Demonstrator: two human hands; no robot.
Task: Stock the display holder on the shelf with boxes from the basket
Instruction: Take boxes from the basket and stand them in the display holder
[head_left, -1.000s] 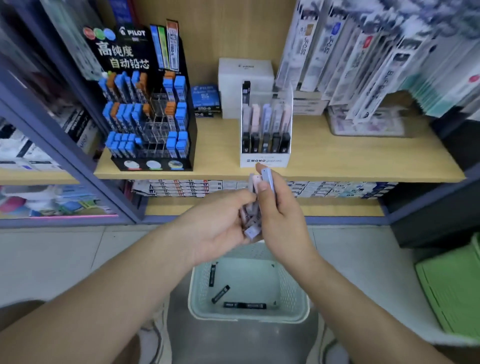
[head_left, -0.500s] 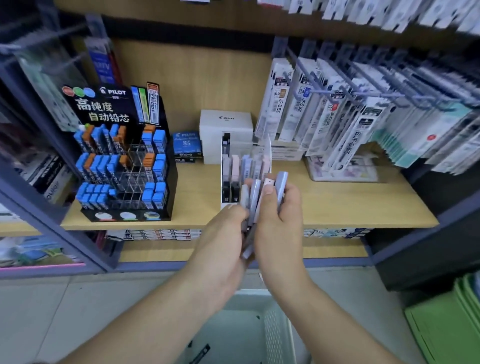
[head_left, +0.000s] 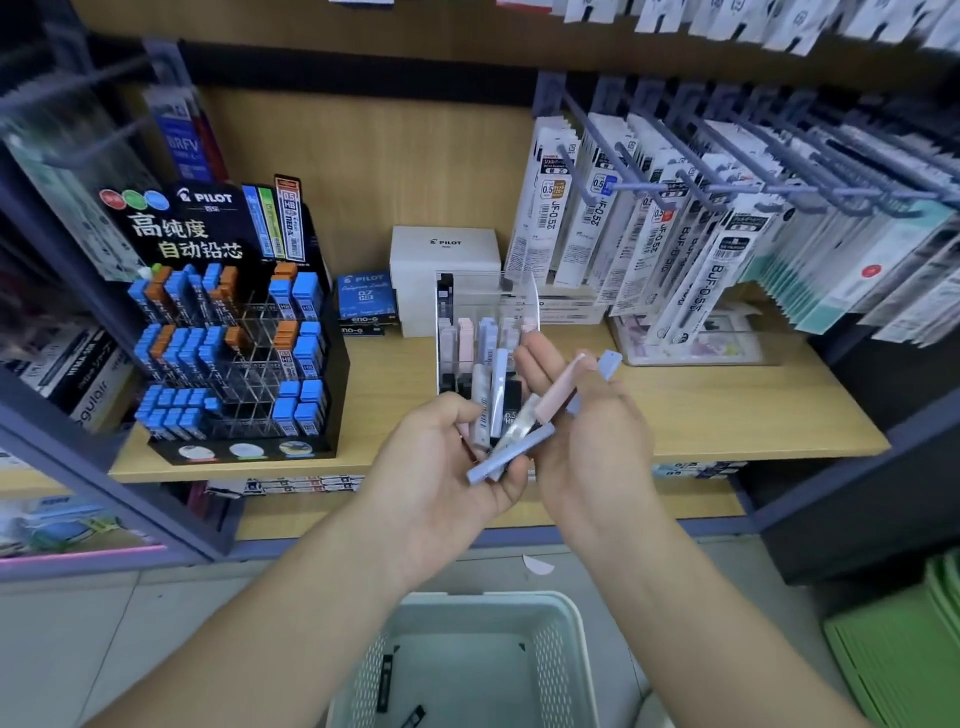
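My left hand (head_left: 441, 467) grips a bunch of slim pastel boxes (head_left: 498, 415) in white, lilac and pink, fanned out above its palm. My right hand (head_left: 587, 447) sits just right of them and pinches a pink box (head_left: 558, 392), with a lilac box (head_left: 608, 361) sticking up behind its fingers. Both hands hover in front of the clear display holder (head_left: 485, 332) on the wooden shelf (head_left: 727, 410); the holder has several pastel boxes standing in it. The pale basket (head_left: 483, 608) stands on the floor below, with a few black boxes (head_left: 385, 680) in its bottom.
A black Pilot lead display (head_left: 228, 332) with blue and orange cases stands left on the shelf. A white Pilot box (head_left: 444, 260) sits behind the holder. Hanging refill packs (head_left: 675, 218) crowd the right side. Green bins (head_left: 904, 654) stand at the floor's right.
Both hands rose from above the basket to shelf height in front of the holder. The bunch of boxes has fanned out, and my right hand has drawn a pink box away to the right.
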